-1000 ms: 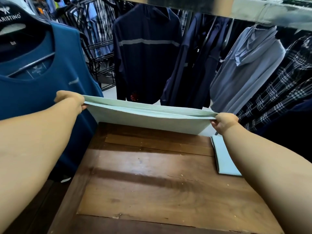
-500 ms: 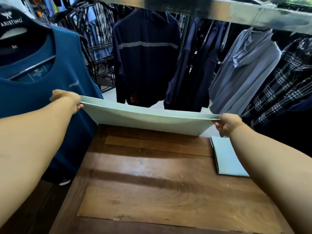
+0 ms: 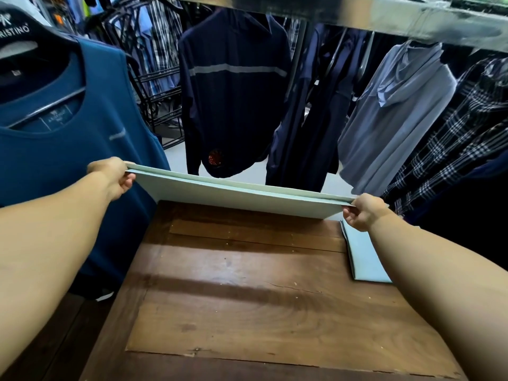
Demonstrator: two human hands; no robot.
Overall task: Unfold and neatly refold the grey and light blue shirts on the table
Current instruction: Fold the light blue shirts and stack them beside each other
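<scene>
The grey shirt [image 3: 242, 195], a pale greenish grey, hangs in the air over the far edge of the table [image 3: 247, 312], doubled into a long flat band and pulled taut from end to end. Its lower edge dips just past the table's far edge, and I cannot tell whether it touches the wood. The left hand [image 3: 115, 174] pinches the left end, fingers curled under and thumb on top; the right hand [image 3: 362, 211] pinches the right end the same way. Compared with a second ago both hands sit a little lower against the table and the slight ripples along the band are gone, so the cloth is now smooth and level. I judge this fold to be squared up and ready to be laid down on the wood for the next fold. The light blue shirt [image 3: 362, 259] lies folded on the right side of the table, partly hidden by the right forearm; whether it has had its turn I cannot say. Beyond the table hang a teal sleeveless top [image 3: 68, 149], a navy jacket [image 3: 233, 105], a grey-blue hooded top [image 3: 393, 119] and plaid shirts [image 3: 453, 149]
</scene>
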